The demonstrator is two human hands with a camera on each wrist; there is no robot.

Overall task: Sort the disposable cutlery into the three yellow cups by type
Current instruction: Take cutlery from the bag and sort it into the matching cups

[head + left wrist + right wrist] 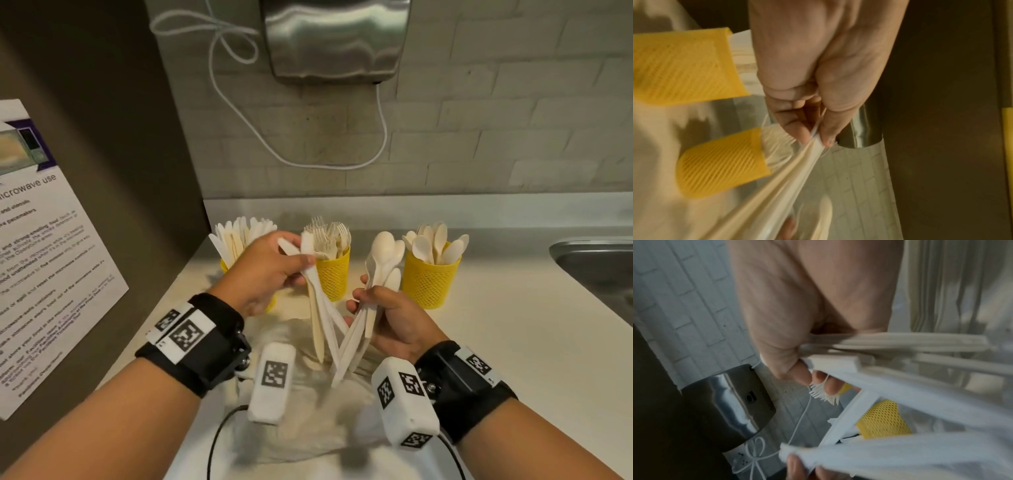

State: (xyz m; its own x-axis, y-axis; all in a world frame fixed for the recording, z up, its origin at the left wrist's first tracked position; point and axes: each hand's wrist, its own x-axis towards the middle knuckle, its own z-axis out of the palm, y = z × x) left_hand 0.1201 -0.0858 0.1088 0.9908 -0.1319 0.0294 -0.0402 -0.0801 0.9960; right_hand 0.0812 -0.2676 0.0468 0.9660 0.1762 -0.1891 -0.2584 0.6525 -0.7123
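Three yellow mesh cups stand at the back of the counter: the left cup [224, 266] holds knives, the middle cup [332, 278] forks, the right cup [430, 285] spoons. My left hand [304, 264] pinches a few knives [318, 318] by their upper ends, handles hanging down in front of the middle cup. My right hand [363, 295] grips a bunch of spoons [385, 248], bowls up, beside the right cup. The two bundles cross low between my hands. In the left wrist view, thumb and fingers [797, 129] clamp the knives [777, 186]. The right wrist view is blurred; my right hand [807, 369] grips handles [890, 340].
A crumpled white plastic bag [308, 414] lies on the counter [513, 342] under my hands. A steel sink [597, 269] is at the right edge. A steel dispenser [335, 41] and a looping white cable [382, 137] hang on the brick wall. A poster [44, 260] covers the left wall.
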